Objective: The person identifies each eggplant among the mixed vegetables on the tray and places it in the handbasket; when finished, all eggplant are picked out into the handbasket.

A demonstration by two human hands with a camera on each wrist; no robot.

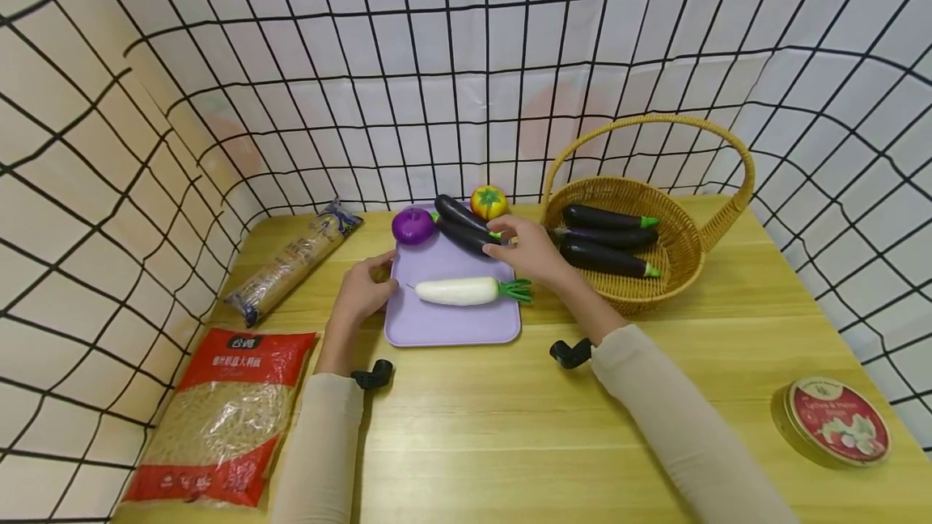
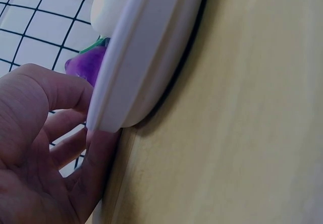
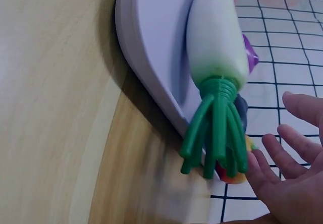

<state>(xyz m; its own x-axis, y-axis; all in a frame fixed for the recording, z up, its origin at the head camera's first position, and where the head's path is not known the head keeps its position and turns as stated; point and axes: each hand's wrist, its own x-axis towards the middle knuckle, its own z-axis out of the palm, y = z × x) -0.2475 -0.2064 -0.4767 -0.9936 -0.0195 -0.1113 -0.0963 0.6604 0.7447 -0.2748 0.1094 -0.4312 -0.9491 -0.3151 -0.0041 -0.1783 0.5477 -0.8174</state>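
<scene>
A lilac tray [image 1: 451,326] carries a white radish [image 1: 459,291] with green leaf stalks across its front part. Behind lie two dark eggplants [image 1: 464,234], a purple onion [image 1: 413,226] at the back left corner, and a round yellow-and-red vegetable [image 1: 489,202] at the back right. My left hand [image 1: 364,288] holds the tray's left edge, thumb and fingers at the rim in the left wrist view. Above the tray's right side, my right hand [image 1: 535,251] has its fingertips close to the eggplants' ends. In the right wrist view its fingers [image 3: 287,156] are spread, with nothing between them.
Right of the tray stands a wicker basket [image 1: 692,265] with a tall handle and three eggplants [image 1: 607,259] inside. At left lie a pack of long noodles [image 1: 291,265] and a red pasta bag [image 1: 226,411]. A round tin [image 1: 837,420] sits front right. Wire mesh surrounds the table.
</scene>
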